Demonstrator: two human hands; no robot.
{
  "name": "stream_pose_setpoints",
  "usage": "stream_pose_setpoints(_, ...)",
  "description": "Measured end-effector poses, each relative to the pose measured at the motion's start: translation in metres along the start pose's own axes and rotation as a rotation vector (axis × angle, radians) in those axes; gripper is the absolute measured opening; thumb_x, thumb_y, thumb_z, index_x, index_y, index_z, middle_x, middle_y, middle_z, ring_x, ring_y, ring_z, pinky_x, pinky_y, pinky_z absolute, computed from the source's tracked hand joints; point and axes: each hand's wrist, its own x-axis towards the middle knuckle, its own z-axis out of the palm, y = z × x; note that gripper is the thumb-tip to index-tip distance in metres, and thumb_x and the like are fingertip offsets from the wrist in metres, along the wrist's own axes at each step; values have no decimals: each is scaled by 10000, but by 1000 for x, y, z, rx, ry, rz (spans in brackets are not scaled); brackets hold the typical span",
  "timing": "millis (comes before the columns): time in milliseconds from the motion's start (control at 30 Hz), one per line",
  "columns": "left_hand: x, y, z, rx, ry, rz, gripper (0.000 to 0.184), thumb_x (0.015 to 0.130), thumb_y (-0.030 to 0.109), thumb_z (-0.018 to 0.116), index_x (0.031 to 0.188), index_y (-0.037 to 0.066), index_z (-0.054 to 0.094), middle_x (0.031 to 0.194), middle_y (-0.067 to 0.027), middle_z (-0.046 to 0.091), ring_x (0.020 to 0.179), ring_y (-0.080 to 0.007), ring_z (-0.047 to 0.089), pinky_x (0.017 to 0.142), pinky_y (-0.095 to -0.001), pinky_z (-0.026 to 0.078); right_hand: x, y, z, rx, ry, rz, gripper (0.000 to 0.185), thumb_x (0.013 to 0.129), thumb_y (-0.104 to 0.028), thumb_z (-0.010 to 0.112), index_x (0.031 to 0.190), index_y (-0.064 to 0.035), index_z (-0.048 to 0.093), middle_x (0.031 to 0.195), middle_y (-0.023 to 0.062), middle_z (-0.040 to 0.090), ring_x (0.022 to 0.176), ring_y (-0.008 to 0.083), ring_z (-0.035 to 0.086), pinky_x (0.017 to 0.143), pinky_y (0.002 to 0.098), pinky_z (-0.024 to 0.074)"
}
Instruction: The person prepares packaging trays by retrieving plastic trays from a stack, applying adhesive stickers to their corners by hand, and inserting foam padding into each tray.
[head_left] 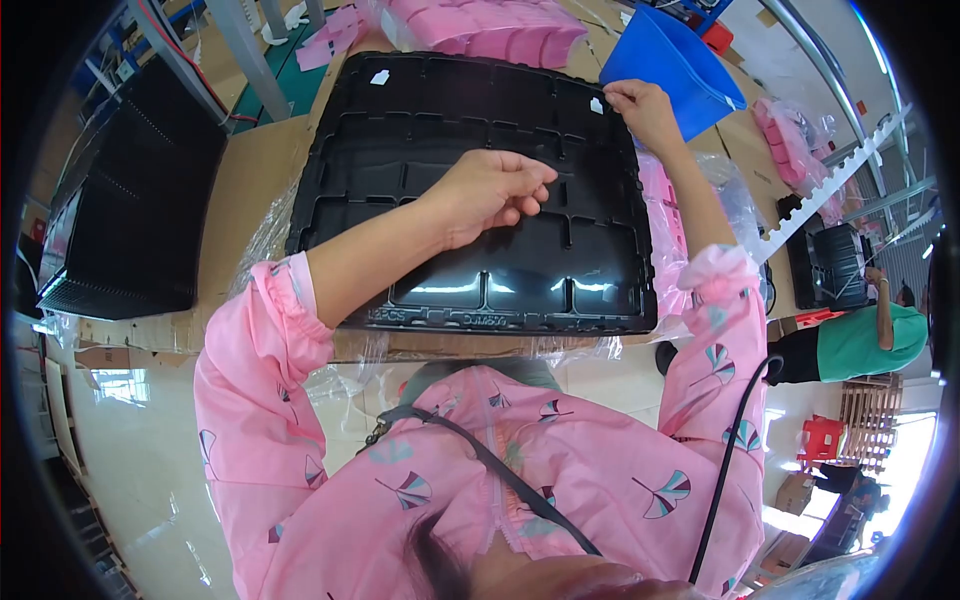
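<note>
Black, glossy moulded-plastic tray with shallow ribbed compartments (590, 245): flat beside the near edge of the cardboard-covered table (243, 165). Two small white labels (380, 77) near its far corners. Left hand (480, 195): over the tray's middle, thumb and forefinger together, nothing visible between. Right hand (648, 112): fingers at the far right corner, beside a label; pinch or touch, unclear. Handling, by judgement: light, thin, slightly flexible, slippery; best held by opposite side rims. Blue plastic bin (665, 65): beyond that corner.
</note>
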Motion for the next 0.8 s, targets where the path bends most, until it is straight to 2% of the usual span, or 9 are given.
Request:
stream_pose_setpoints(67, 1, 0, -1, -17, 0, -2, 241, 885, 138, 548, 1075, -9, 563, 841, -29, 581, 654, -41, 519, 510, -149, 407, 9, 17, 7, -129, -60, -60, 174, 773, -133, 599, 899, -37, 671, 854, 153, 649, 807, 317, 618, 730, 363, 483)
stream_pose_setpoints(167, -1, -1, -1, -10, -7, 5, 240, 882, 134, 556, 1059, -28, 563, 835, -41, 583, 640, -50, 521, 500, -154, 409, 20, 18, 11, -235, -146, -2, 168, 764, -124, 598, 889, -38, 671, 851, 153, 650, 828, 322, 613, 761, 382, 475)
stream_pose_setpoints(367, -2, 0, -1, 4, -23, -4, 231, 882, 137, 559, 1041, -29, 573, 815, -45, 586, 625, -49, 519, 492, -155, 409, 35, 17, 11, -309, -314, -7, 154, 751, -105, 600, 872, -43, 673, 838, 158, 645, 822, 317, 614, 747, 384, 478)
stream_pose_setpoints(567, -2, -1, -1, 15, -27, -4, 235, 873, 153, 579, 1028, -24, 581, 804, -42, 589, 621, -47, 529, 482, -153, 409, 42, 8, 7, -372, -418, -72, 89, 742, -68, 577, 785, -22, 640, 778, 161, 636, 778, 318, 611, 698, 396, 473)
stream_pose_setpoints(667, -2, -1, -1, 4, -27, -3, 233, 868, 158, 589, 1014, -23, 588, 798, -43, 590, 614, -46, 531, 479, -151, 411, 42, 7, 8, -389, -437, -81, 84, 742, -62, 569, 775, -16, 631, 765, 167, 628, 767, 325, 606, 690, 400, 469)
stream_pose_setpoints(800, -2, -1, -1, 7, -30, -5, 231, 862, 162, 599, 1002, -22, 593, 787, -41, 591, 605, -47, 530, 478, -153, 411, 37, 19, 11, -353, -319, -133, 91, 744, -59, 563, 781, -15, 633, 777, 174, 625, 773, 331, 604, 696, 403, 469)
